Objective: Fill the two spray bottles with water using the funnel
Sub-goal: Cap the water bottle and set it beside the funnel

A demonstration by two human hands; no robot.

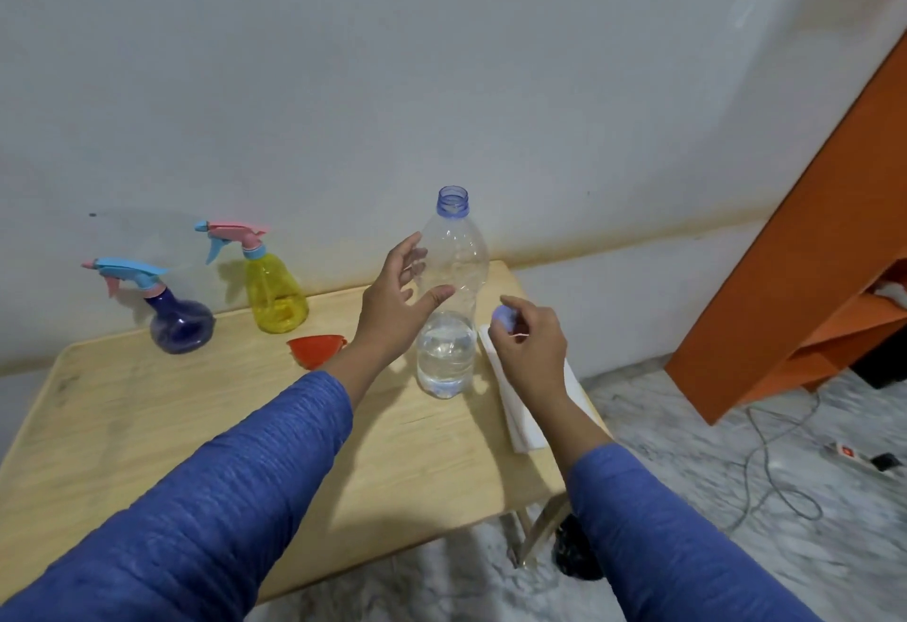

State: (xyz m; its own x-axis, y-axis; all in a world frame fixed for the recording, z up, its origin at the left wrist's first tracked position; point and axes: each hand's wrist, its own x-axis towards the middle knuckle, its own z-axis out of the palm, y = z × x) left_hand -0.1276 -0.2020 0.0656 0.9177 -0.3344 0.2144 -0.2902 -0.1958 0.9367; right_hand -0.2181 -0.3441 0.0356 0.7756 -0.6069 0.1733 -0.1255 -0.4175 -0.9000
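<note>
A clear water bottle (454,278) stands uncapped on the wooden table (147,425), holding water in its lower third. My left hand (397,307) is spread just left of the bottle, thumb and fingers around it but seemingly apart from it. Just right of the bottle, my right hand (530,346) pinches the bottle's pale blue cap (503,317). An orange funnel (316,349) lies on the table, partly hidden by my left wrist. At the back left stand a yellow spray bottle (275,295) and a dark blue spray bottle (179,322), both with their trigger heads on.
A folded white cloth or paper (527,425) lies along the table's right edge under my right wrist. The white wall is close behind the table. An orange shelf unit (810,253) stands at the right, with a cable and power strip (864,457) on the marble floor.
</note>
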